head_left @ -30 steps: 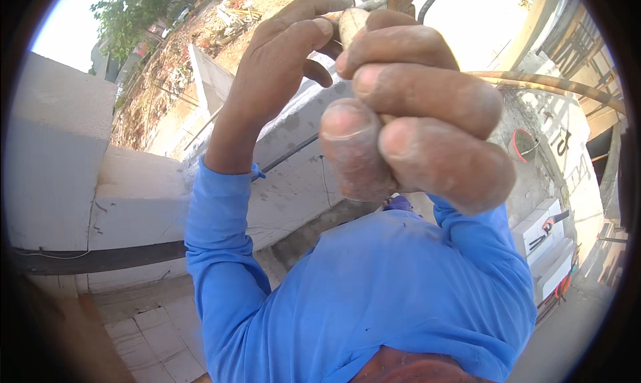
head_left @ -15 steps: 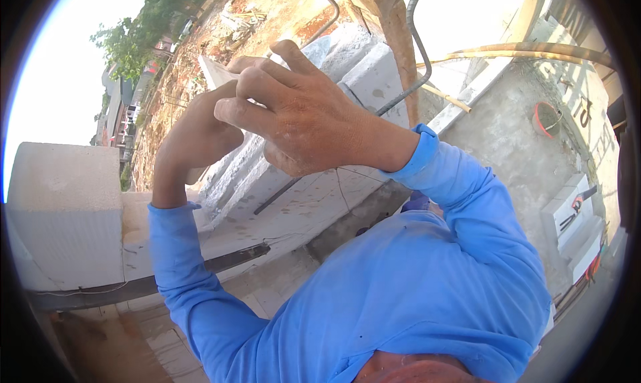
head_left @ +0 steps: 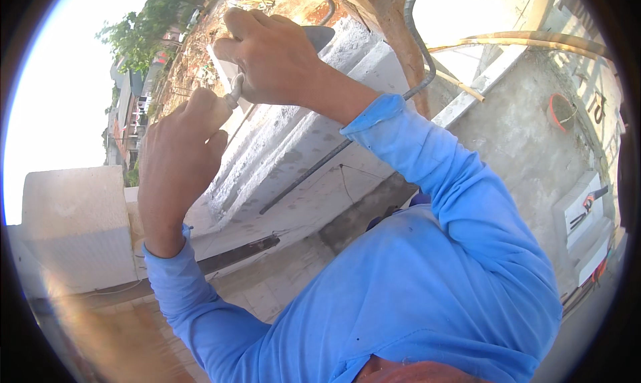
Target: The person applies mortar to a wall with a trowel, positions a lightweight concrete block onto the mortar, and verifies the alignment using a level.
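My right hand [head_left: 277, 59] is closed over the wall, gripping what looks like a trowel [head_left: 319, 37]. Only its dark, rounded blade shows, beyond the knuckles. A short whitish piece [head_left: 234, 91], perhaps the handle's end, sticks out between my two hands. My left hand [head_left: 183, 159] is lower and to the left, its fingers curled close to that piece; what they hold is hidden. Behind the hands stands a pale flat slab edge [head_left: 220, 66]. Beneath them runs the wall of white blocks [head_left: 280, 152], with rough grey mortar along it.
A bent steel bar [head_left: 417, 56] and a wooden post [head_left: 387, 16] rise beside the wall. Another white block [head_left: 77, 223] stands at left. On the floor at right are an orange-rimmed bowl [head_left: 561, 111] and blocks [head_left: 577, 213] with a hand tool [head_left: 587, 201] on top.
My right hand has gone up and left, and its loosely bent fingers have closed. The dark blade now shows past it. My left hand has come down and out from behind the right.
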{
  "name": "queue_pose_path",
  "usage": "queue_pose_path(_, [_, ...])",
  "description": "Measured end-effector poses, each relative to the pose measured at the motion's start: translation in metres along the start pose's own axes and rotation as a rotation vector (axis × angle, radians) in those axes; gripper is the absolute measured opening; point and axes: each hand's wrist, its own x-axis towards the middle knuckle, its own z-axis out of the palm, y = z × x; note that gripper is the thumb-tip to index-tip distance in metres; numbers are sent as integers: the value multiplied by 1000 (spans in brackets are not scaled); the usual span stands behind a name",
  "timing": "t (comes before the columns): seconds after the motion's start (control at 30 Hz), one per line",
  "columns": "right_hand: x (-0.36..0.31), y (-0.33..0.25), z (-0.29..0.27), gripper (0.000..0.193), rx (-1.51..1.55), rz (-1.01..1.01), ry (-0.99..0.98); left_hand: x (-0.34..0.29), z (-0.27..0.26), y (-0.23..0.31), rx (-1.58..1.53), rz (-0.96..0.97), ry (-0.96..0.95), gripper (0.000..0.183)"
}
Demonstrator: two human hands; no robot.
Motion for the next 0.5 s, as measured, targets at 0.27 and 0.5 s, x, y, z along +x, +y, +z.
queue_pose_path(0.27, [3, 18, 1, 15, -115, 74, -48, 2, -30, -7, -260, -36, 14, 46])
queue_pose_path(0.5, [10, 29, -6, 19, -74, 9, 183, 12, 23, -10, -1356, 386, 797, 10])
